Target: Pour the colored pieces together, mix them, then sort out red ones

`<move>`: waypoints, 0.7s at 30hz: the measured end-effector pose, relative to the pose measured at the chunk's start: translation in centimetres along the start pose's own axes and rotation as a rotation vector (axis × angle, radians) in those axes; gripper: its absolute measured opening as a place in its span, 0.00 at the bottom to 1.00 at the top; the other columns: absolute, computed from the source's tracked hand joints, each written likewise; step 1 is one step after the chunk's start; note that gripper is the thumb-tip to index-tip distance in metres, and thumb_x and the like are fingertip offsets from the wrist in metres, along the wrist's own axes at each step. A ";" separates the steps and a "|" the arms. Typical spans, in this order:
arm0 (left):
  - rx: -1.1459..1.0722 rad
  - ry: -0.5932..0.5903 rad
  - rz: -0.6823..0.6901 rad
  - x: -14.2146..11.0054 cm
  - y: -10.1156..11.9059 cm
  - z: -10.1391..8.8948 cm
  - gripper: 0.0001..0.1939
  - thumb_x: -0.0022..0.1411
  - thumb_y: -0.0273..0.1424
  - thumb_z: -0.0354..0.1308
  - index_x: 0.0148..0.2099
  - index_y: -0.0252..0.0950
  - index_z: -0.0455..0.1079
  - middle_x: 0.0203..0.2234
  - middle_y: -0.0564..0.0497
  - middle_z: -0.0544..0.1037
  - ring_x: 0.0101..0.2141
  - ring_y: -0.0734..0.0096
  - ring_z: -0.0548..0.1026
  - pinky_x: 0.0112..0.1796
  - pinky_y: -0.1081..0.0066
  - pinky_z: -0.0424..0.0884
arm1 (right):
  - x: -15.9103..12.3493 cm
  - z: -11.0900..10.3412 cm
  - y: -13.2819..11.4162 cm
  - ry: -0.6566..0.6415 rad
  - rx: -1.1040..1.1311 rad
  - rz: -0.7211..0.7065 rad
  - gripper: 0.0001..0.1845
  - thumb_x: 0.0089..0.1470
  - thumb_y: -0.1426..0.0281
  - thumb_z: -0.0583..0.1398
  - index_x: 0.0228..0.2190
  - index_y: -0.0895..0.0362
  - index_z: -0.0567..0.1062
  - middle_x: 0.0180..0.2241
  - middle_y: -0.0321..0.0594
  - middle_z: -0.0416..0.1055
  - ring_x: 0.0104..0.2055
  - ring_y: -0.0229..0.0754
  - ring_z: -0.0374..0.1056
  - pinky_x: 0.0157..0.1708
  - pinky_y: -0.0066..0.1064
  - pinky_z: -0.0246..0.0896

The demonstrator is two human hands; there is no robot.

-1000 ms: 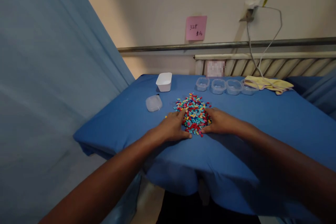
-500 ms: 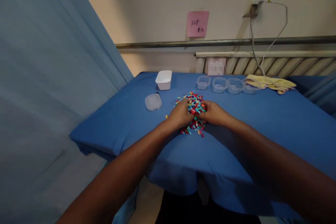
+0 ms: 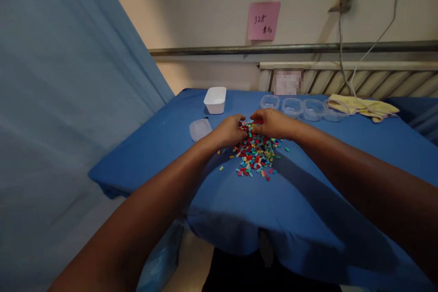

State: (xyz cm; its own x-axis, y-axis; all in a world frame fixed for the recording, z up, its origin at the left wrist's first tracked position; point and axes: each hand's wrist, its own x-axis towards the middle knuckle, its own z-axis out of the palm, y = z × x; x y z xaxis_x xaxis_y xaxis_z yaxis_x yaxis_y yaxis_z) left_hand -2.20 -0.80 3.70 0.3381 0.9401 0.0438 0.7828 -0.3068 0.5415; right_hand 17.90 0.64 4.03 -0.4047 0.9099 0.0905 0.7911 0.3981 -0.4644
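Both hands, the left (image 3: 233,130) and the right (image 3: 272,123), have moved from the middle of the pile to its twelve o'clock edge since the earlier frame, and the pieces lie more scattered. They curve toward each other with fingers bent around some small coloured pieces (image 3: 255,153); whether either grips any firmly, I cannot tell. Most of the pile sits on the blue-covered surface (image 3: 153,150), spread toward six o'clock from the hands, with strays at eight and three o'clock (a few yellow, a few green).

From the pile, a clear lid (image 3: 199,130) lies at ten o'clock, a white tub (image 3: 215,106) stands at eleven, and four clear containers (image 3: 314,110) line up from one to two, the last touching a yellow cloth (image 3: 362,106).
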 end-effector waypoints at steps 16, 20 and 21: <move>0.162 -0.188 0.022 -10.2 -5.8 -0.9 0.17 0.66 0.33 0.63 0.56 0.38 0.77 0.48 0.44 0.81 0.44 0.56 0.79 0.47 0.61 0.75 | -0.1 3.9 4.9 0.040 0.127 -0.059 0.25 0.74 0.59 0.53 0.59 0.58 0.79 0.62 0.52 0.78 0.64 0.55 0.73 0.66 0.46 0.65; 0.107 -0.058 0.030 -7.5 -4.4 1.5 0.12 0.63 0.25 0.60 0.48 0.38 0.79 0.44 0.45 0.84 0.44 0.57 0.80 0.48 0.63 0.74 | -0.7 6.2 3.8 0.051 0.166 -0.108 0.30 0.75 0.55 0.51 0.67 0.58 0.71 0.69 0.53 0.69 0.71 0.54 0.66 0.71 0.49 0.58; 0.098 -0.026 0.029 -6.8 -4.1 2.0 0.11 0.63 0.24 0.59 0.45 0.38 0.80 0.42 0.45 0.84 0.43 0.57 0.80 0.47 0.63 0.75 | -1.0 6.5 3.4 0.066 0.172 -0.146 0.30 0.75 0.55 0.51 0.68 0.58 0.70 0.69 0.54 0.69 0.72 0.54 0.65 0.72 0.50 0.57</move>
State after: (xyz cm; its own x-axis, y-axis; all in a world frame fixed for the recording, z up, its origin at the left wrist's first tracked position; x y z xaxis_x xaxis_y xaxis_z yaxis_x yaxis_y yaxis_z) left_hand -6.69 -6.18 -0.49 0.3738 0.9268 0.0355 0.8196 -0.3480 0.4551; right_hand 18.03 0.30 -3.38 -0.4736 0.8521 0.2228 0.6345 0.5055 -0.5847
